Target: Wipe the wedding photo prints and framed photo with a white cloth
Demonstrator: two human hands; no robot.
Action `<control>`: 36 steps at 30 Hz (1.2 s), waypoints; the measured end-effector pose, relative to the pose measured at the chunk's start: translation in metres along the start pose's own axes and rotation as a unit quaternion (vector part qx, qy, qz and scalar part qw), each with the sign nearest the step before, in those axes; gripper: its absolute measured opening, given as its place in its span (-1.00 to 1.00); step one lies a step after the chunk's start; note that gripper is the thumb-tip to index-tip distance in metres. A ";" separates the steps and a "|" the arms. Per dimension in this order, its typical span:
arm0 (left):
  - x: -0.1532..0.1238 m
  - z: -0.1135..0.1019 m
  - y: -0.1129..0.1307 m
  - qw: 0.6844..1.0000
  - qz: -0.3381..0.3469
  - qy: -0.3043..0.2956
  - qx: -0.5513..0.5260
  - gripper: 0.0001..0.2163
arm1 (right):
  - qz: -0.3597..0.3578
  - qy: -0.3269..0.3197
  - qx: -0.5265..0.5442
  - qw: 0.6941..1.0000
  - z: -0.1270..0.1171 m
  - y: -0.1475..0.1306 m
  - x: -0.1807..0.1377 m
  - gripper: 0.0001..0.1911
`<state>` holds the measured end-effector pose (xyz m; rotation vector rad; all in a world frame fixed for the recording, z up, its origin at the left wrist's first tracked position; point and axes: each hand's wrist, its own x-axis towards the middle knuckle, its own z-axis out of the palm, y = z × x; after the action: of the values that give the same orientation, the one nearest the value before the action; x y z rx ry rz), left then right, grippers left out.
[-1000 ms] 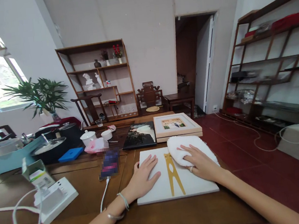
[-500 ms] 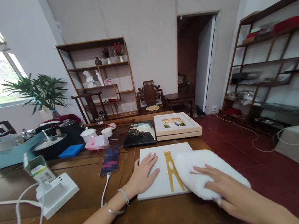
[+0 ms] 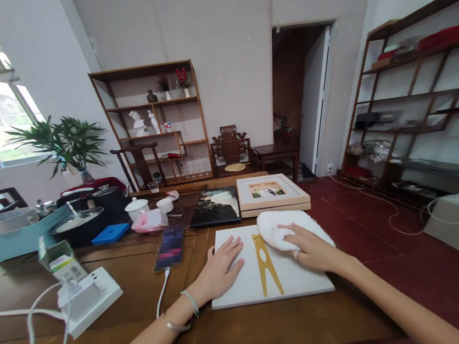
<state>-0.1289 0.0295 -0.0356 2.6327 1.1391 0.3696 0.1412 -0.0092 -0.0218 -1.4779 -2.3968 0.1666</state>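
Note:
My left hand (image 3: 225, 263) lies flat on the left part of a white board (image 3: 243, 292), fingers stretched out and nothing held. A flat gold figure (image 3: 264, 264), animal-headed with two long legs, is on the middle of the board. My right hand (image 3: 308, 243) grips a fluffy white cloth (image 3: 279, 221) and presses it over the board's upper right corner. The cloth covers that corner and reaches past the board's right edge. It touches or nearly touches the figure's head. Part of my right hand's grip is hidden in the cloth.
Behind the board lie a black picture panel (image 3: 216, 206) and a pale framed photo (image 3: 273, 192). To the left are a phone (image 3: 169, 248) with a cable, a white power strip (image 3: 93, 301), a blue box (image 3: 110, 233) and a pan (image 3: 78, 225). The table (image 3: 281, 332) ends on the right.
My right hand and the cloth have moved away from me and slightly left, from the board's lower right to its upper right, baring the lower right corner. My left hand stays put.

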 end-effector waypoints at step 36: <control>0.000 0.002 0.000 1.000 -0.002 0.009 -0.006 -0.61 | 0.015 0.007 0.003 1.000 -0.002 -0.031 -0.038 -0.80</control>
<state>-0.1287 0.0293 -0.0373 2.6219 1.1448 0.3990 0.1308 -0.0571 -0.0191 -1.5083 -2.3607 0.1695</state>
